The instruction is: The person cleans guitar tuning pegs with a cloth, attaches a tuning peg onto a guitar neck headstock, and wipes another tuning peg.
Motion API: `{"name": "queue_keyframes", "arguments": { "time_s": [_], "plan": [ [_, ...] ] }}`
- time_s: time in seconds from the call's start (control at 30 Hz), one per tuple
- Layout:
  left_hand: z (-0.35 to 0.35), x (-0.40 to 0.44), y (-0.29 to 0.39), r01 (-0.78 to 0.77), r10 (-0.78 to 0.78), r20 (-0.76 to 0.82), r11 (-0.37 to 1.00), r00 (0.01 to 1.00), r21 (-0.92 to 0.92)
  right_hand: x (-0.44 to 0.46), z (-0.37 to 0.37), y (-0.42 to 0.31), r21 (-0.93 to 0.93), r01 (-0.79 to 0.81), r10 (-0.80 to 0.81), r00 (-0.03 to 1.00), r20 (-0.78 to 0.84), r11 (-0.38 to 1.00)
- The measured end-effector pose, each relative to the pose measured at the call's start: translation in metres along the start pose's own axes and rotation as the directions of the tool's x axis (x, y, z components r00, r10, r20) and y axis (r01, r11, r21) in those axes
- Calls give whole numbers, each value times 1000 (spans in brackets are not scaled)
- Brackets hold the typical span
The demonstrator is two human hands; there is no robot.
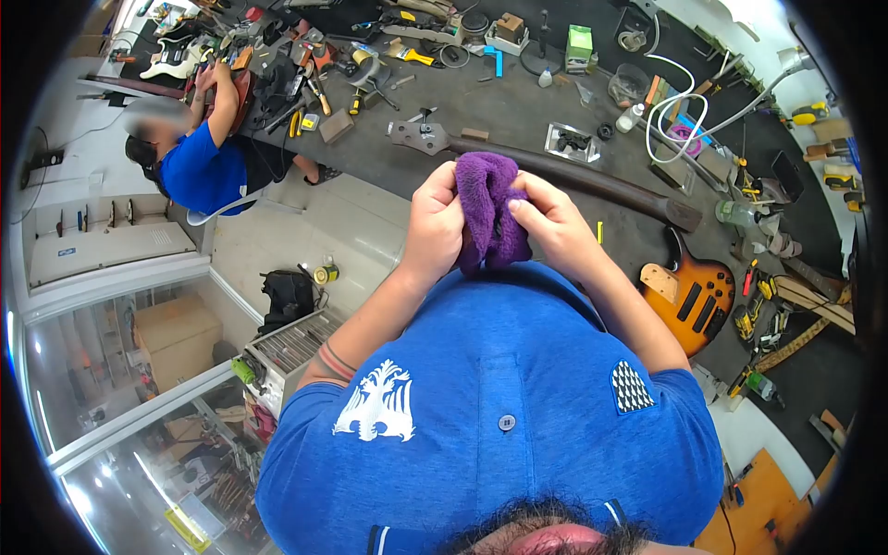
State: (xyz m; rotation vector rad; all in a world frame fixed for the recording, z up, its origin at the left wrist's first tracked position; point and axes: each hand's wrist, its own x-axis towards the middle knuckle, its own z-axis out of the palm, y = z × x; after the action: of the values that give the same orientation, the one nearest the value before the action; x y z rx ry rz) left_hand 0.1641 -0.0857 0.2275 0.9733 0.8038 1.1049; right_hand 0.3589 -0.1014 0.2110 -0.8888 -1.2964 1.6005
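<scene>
A purple cloth (pixel 487 208) is bunched up between my hands, just in front of my chest. My left hand (pixel 435 222) is closed on the cloth's left side. On the other side, my right hand (pixel 553 222) pinches the cloth with thumb and fingers. Whether anything is wrapped inside the folds I cannot tell. Just beyond the hands lies a dark guitar neck (pixel 573 174) on the bench, its headstock (pixel 419 136) at the left end. To the right of my right arm rests a sunburst guitar body (pixel 694 294).
The dark workbench (pixel 388 171) curves around me, with a metal tray (pixel 572 143), a white hose (pixel 680 102), a clear bottle (pixel 737 213) and scattered tools. A co-worker in a blue shirt (pixel 205 176) works at the far left. A black bag (pixel 289 298) sits on the floor.
</scene>
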Motion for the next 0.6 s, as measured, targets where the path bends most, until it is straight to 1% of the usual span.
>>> {"name": "queue_keyframes", "arguments": {
  "time_s": [0.07,0.1,0.17,0.2,0.23,0.27,0.3,0.33,0.37,0.4,0.43,0.47,0.5,0.57,0.6],
  "plan": [
    [-3,-1,-7,-32,32,-9,999,999,-25,6,4,12,10,14,-13,999,-51,1000],
    [-3,-1,-6,-39,38,-28,997,999,-59,8,6,7,157,-33,46,996,-75,987],
    [-1,-2,-5,-50,42,-65,991,997,-128,9,11,-3,441,-113,173,980,-100,891],
    [-1,0,-2,-18,5,-67,983,998,-185,11,11,1,575,-75,166,980,-107,815],
    [0,3,2,17,-36,-73,970,997,-242,10,9,2,637,-63,162,982,-98,768],
    [-2,3,3,52,-79,-80,953,994,-299,9,8,4,630,-35,148,981,-127,776],
    [-6,1,2,73,-100,-72,947,992,-313,8,8,5,620,-5,128,979,-155,785],
    [-9,2,2,88,-112,-57,942,992,-324,6,4,5,602,-22,122,985,-126,798],
    [-11,5,3,101,-120,-36,937,992,-334,7,6,4,547,-16,102,987,-127,837],
    [-11,5,3,115,-138,-59,951,989,-286,6,10,-1,488,-9,82,988,-128,873],
    [-11,7,3,122,-138,-44,956,989,-267,5,12,-5,427,-5,65,990,-126,904],
    [-13,8,3,130,-143,-32,960,989,-249,3,10,-6,351,-31,55,997,-59,936],
    [-14,7,4,139,-148,-24,963,989,-229,4,7,-2,308,-7,16,999,-28,951],
    [-18,3,0,159,-172,-27,951,985,-264,9,2,8,226,50,-60,997,38,973],
    [-19,4,-1,167,-180,-22,945,983,-280,11,4,6,223,53,-60,998,23,973]
  ]
}}
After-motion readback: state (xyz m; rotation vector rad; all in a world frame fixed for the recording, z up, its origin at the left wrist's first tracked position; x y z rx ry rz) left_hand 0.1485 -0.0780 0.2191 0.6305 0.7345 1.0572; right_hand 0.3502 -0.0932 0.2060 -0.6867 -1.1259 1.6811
